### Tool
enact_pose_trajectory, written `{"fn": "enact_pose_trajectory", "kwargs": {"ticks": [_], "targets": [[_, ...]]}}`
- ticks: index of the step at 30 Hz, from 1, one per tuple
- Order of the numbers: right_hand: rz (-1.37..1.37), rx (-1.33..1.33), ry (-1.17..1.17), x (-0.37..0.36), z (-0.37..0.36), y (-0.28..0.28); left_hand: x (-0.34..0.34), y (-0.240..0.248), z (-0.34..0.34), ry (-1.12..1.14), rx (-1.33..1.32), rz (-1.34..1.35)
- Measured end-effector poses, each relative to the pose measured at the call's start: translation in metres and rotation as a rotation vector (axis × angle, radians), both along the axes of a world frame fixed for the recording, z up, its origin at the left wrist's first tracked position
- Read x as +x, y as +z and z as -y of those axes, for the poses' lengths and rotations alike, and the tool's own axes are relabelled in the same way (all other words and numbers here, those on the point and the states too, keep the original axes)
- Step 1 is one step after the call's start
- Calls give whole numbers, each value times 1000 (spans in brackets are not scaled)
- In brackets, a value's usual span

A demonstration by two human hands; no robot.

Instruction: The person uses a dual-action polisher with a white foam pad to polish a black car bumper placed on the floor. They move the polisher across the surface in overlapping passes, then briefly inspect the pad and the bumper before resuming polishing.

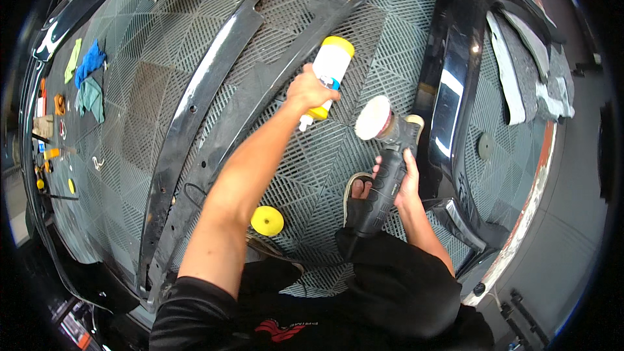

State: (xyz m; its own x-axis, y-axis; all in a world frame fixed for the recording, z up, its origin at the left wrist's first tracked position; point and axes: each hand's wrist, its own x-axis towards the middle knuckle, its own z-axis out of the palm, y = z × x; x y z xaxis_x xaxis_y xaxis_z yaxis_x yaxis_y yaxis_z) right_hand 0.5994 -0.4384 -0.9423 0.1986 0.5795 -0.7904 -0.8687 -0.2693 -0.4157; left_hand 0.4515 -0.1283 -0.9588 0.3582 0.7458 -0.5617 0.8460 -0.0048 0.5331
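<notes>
My left hand is closed around a white squeeze bottle with yellow ends. The bottle is tilted, its white nozzle pointing down toward me and its yellow base up and away. In my right hand is a black polisher, gripped by its body. A round white pad on the polisher's head faces up and to the left, apart from the bottle. To the right of the polisher lies a long glossy black car body panel. A yellow round foam pad rests on the floor below my left forearm.
Two long dark car trim pieces cross the grey grid floor mat on the left. Farther left lie blue and green cloths and several small tools. Grey felt-lined pieces are at the right. A cord runs by my feet.
</notes>
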Motion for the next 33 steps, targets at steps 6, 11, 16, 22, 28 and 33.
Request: {"fn": "enact_pose_trajectory", "kwargs": {"ticks": [6,11,16,22,28,33], "targets": [[-60,38,92,-11,-15,-25,-62,55,29,467,-560,985],[-67,23,130,-44,-32,-18,-97,186,22,233,0,1588],[-79,172,238,-66,-49,-21,-194,235,17,149,247,1960],[-5,234,337,-82,-62,-13,-193,159,50,654,524,1602],[46,235,398,-104,-66,-13,-184,186,75,366,555,1457],[28,312,397,-97,-73,12,-176,201,75,474,572,1457]]}}
